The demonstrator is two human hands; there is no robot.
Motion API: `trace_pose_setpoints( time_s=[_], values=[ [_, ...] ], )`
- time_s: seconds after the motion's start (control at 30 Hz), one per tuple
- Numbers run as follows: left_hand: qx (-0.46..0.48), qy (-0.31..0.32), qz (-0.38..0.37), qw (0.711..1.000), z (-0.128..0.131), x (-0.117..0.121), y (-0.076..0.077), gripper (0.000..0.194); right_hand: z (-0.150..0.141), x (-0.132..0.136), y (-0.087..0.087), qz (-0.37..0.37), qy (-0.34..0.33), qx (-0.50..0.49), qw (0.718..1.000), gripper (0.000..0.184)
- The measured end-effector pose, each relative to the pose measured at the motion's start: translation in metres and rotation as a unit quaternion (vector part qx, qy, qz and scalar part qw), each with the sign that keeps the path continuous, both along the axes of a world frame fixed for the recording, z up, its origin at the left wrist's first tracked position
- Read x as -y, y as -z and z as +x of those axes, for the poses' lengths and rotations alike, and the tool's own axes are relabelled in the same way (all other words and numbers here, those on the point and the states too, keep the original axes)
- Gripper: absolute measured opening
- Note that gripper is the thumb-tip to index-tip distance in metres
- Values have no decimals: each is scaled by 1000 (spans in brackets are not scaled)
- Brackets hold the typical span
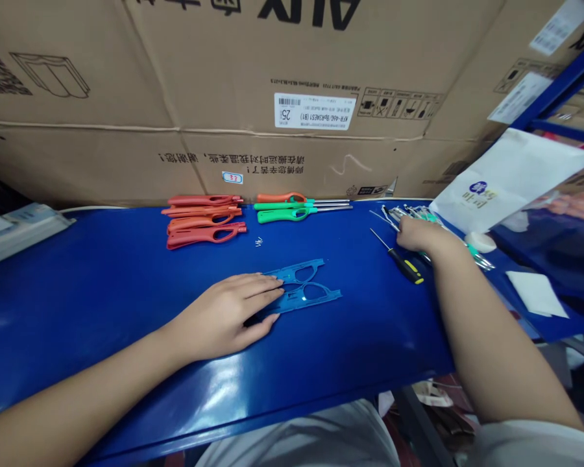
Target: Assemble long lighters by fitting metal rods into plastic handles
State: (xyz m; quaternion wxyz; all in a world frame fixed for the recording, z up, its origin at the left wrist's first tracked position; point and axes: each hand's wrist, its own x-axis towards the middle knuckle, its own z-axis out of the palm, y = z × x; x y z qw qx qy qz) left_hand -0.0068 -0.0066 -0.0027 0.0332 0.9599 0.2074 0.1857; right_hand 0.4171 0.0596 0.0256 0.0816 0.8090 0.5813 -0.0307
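Note:
My left hand [233,308] lies over two blue plastic handle shells [304,293] of long-nosed lighters, which rest side by side on the blue table. Its fingers are stretched out on their left ends, covering those ends. Farther right, my right hand [416,235] is down in a pile of metal lighter tubes with green parts [477,254]. Its fingers curl into the pile, and what they pinch is hidden. Just in front of that hand lies a black and yellow screwdriver [405,264].
Red and orange lighter shells [202,222] lie along the back beside green and orange lighters [285,213] with metal tubes. Small metal bits [258,242] sit nearby. A large cardboard box [214,84] walls the back. At right are a white bag [511,185] and folded paper [536,293].

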Motion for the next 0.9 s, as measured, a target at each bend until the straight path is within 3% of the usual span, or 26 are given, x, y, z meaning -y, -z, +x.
trace_pose_setpoints(
  time_s=[0.13, 0.27, 0.4, 0.57, 0.73, 0.9],
  values=[
    [-6, 3, 23, 1000, -5, -5, -4, 33, -13, 5, -8, 1, -17, 11, 1000, 24],
    [-33, -17, 38, 999, -12, -12, -12, 31, -49, 21, -24, 70, -133, -16, 988, 18],
    [-70, -50, 38, 996, -16, -15, -21, 32, -106, 48, -29, 102, -267, -79, 955, 14],
    [-60, -73, 21, 995, -12, -10, -22, 35, -156, 77, -9, 111, -402, -193, 888, 14],
    [-24, -83, -2, 996, -7, -8, -13, 27, -159, 79, 8, 155, -416, -231, 866, 11],
    [70, -84, -34, 993, -7, -9, -7, 18, -151, 73, 9, 155, -419, -258, 857, 8]
  ],
)
